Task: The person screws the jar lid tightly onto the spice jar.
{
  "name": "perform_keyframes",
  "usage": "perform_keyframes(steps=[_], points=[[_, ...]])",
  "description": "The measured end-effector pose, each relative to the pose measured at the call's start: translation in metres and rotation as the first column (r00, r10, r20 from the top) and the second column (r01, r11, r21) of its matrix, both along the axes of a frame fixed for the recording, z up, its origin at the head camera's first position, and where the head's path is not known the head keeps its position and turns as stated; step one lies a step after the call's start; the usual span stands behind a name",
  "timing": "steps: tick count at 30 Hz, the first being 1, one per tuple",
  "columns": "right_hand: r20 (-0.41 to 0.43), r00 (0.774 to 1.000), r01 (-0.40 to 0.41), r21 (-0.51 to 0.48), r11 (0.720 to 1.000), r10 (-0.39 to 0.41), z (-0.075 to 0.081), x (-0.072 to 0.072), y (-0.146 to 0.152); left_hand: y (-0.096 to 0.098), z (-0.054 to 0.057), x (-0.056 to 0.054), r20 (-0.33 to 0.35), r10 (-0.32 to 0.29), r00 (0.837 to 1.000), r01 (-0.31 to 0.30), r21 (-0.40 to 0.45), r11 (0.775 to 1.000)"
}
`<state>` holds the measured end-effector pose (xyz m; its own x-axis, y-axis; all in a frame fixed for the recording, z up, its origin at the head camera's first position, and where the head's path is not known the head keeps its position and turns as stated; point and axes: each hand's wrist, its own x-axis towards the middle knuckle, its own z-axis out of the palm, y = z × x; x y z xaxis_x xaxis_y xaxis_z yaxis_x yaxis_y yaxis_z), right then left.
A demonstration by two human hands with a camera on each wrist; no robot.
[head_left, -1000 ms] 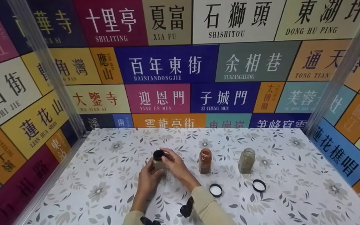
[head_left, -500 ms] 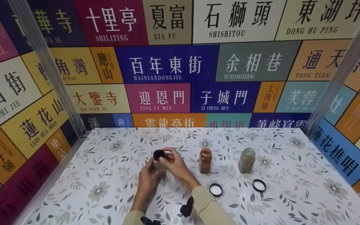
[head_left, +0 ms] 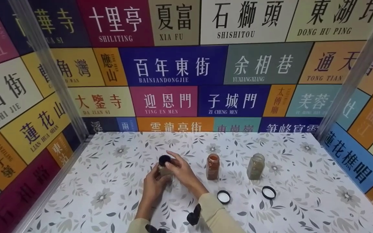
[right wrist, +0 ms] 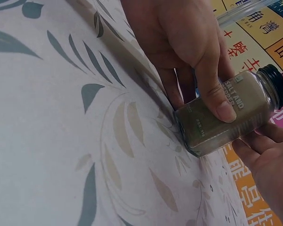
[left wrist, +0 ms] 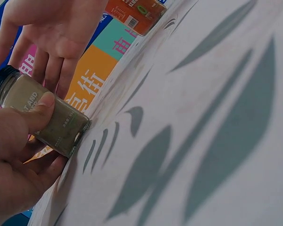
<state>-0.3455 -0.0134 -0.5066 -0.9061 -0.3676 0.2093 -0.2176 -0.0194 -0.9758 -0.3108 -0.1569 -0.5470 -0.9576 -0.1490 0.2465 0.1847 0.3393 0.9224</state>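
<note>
On the counter [head_left: 121,176], the left hand [head_left: 154,185] and right hand [head_left: 183,171] hold a jar [left wrist: 61,126] left of the red jar [head_left: 212,169] and green jar [head_left: 255,169], left fingers wrapping its body, right fingers pinching its cap [head_left: 164,160], two lids [head_left: 223,197] nearer the person.

Place: we take it for a small booth-like set-up, closed in on three sides; we cannot tell what building it belongs to.
Panels [head_left: 173,53]: coloured blocks fill the back and both sides, many pairing Chinese characters with Latin spelling; we read SHILITING, XIA FU and SHISHITOU.
Strips [head_left: 53,71]: we see clear ones running up the two back corners.
Counter [head_left: 121,174]: white, patterned with grey leaves and flowers, reaching, by our view, to the back panels.
Jar [right wrist: 247,108]: its words SALT AND give us a kitchen-like touch.
</note>
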Motion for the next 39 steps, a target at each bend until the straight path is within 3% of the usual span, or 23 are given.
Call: perform_keyframes(steps=[4,10,22,29,39], points=[[-0.018,1.000,0.014,-0.005,1.000,-0.014,-0.0017,0.0002,-0.0031,-0.0011,-0.0007,0.0006,-0.007,0.017,1.000,-0.017,-0.009,1.000],[0.030,0.999,0.045,-0.003,0.999,-0.045,-0.0009,0.0008,-0.0048,-0.0018,-0.0006,0.0000,-0.013,0.005,1.000,-0.005,0.003,1.000],[0.015,1.000,0.019,0.029,0.999,-0.020,0.0002,-0.0011,-0.0014,-0.0007,-0.0007,0.0000,-0.041,0.001,0.999,-0.001,0.007,1.000],[-0.040,0.999,0.020,0.041,0.999,-0.018,-0.0004,-0.0038,-0.0010,0.0001,-0.0002,-0.0010,-0.020,0.004,1.000,-0.004,-0.008,1.000],[-0.002,1.000,0.029,0.035,0.999,-0.029,-0.0011,-0.0029,-0.0023,-0.0002,-0.0014,-0.0010,-0.012,-0.002,1.000,0.002,0.003,1.000]])
